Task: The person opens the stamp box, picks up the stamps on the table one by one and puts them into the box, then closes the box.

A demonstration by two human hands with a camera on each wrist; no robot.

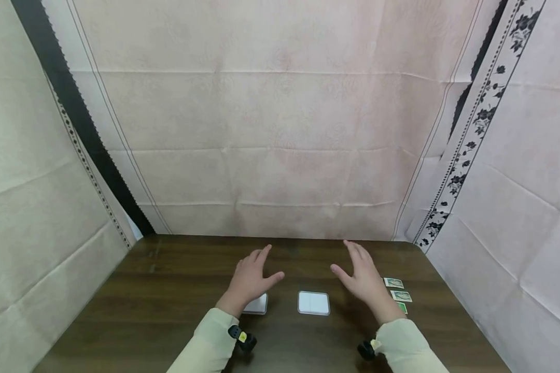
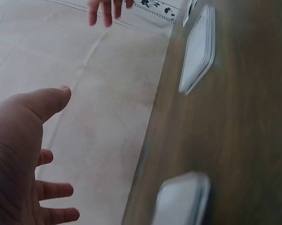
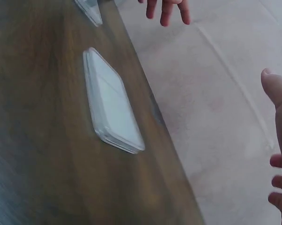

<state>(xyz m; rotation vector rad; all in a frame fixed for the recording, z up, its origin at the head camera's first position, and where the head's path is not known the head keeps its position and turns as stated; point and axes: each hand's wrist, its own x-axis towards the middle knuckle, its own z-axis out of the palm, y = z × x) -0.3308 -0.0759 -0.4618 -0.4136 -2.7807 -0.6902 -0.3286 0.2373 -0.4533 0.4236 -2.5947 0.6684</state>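
Note:
Both hands hover over a dark wooden table, apart from each other, with nothing in them. The left hand (image 1: 251,277) has its thumb spread from straight fingers. Partly behind its wrist lies a flat white case with clear rims (image 1: 257,304). A second such case (image 1: 313,303) lies on the table between the hands; the right wrist view shows it as a thin rounded rectangle (image 3: 114,103) with layered edges. The right hand (image 1: 361,272) is likewise spread, thumb pointing inward. Beside its wrist are several small stamp-like cards (image 1: 401,296), partly hidden by the forearm.
The brown table (image 1: 168,311) has its far edge against a pale cloth backdrop (image 1: 284,129). Cloth sides rise at left (image 1: 37,207) and right (image 1: 518,233), the right one with a black floral border. A dark band (image 1: 84,119) runs down the left corner. Each wrist wears a small camera.

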